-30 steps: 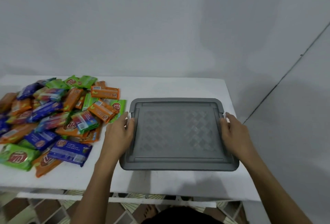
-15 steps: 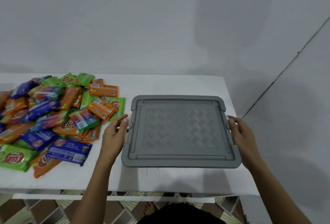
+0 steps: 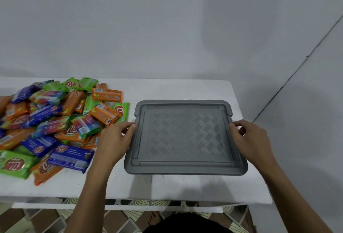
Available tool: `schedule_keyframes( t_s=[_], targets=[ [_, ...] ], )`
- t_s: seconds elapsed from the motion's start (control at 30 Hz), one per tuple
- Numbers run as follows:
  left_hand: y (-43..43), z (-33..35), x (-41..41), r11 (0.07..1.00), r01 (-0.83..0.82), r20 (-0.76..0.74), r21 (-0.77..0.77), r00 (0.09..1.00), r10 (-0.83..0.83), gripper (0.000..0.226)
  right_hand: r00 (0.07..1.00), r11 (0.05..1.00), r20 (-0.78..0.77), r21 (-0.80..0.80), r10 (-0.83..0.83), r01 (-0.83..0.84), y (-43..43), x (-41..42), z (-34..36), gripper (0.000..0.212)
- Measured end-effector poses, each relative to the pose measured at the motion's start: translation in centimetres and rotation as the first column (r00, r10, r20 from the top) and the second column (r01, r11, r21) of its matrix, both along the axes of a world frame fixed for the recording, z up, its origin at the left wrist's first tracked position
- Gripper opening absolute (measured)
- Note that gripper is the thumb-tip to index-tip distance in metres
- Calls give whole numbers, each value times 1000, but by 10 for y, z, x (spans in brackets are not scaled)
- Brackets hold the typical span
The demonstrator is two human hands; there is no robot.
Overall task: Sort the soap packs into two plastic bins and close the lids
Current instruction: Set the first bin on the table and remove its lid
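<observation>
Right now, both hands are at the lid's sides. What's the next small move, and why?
Probably lift the gray lid straight up and set it aside. The left hand and right hand have fingers curled at its two side edges. It lies flat and covers whatever is beneath. The soap packs sit heaped on the table, unsorted.

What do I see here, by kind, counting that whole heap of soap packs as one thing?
Heap of soap packs: 1
Grey bin lid: 1
Hands: 2 (left hand, right hand)
White table: 1
Total: 5
</observation>
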State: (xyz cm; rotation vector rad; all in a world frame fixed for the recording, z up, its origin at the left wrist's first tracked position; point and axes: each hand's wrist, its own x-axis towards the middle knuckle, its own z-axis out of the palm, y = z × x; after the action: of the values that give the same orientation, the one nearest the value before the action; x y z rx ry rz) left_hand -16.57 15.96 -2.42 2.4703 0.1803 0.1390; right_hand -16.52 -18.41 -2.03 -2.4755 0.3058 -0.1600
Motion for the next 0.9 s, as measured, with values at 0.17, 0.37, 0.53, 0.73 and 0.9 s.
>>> schedule_keyframes(
  t_s=[0.17, 0.37, 0.53, 0.73, 0.9],
  targets=[
    [2, 15, -2, 957, -45, -4, -287, 999, 46, 18, 997, 918, 68, 396, -46, 15, -9, 3, 17, 20],
    [-7, 51, 2, 781, -20, 157, -624, 976, 150, 19, 985, 628, 145, 776, -97, -52, -13, 12, 49, 21],
    [-12, 83, 9, 709, 28, 263, -705, 938, 225, 25, 973, 480, 215, 864, -78, -153, -9, 22, 70, 28],
    [-15, 84, 29, 458, 68, 169, -886, 969, 182, 37, 975, 334, 218, 923, -43, -192, -6, 45, 76, 33],
    [-7, 61, 60, 577, 61, 149, -815, 983, 106, 36, 947, 552, 290, 772, 134, -315, -13, 72, 75, 34]
  ],
)
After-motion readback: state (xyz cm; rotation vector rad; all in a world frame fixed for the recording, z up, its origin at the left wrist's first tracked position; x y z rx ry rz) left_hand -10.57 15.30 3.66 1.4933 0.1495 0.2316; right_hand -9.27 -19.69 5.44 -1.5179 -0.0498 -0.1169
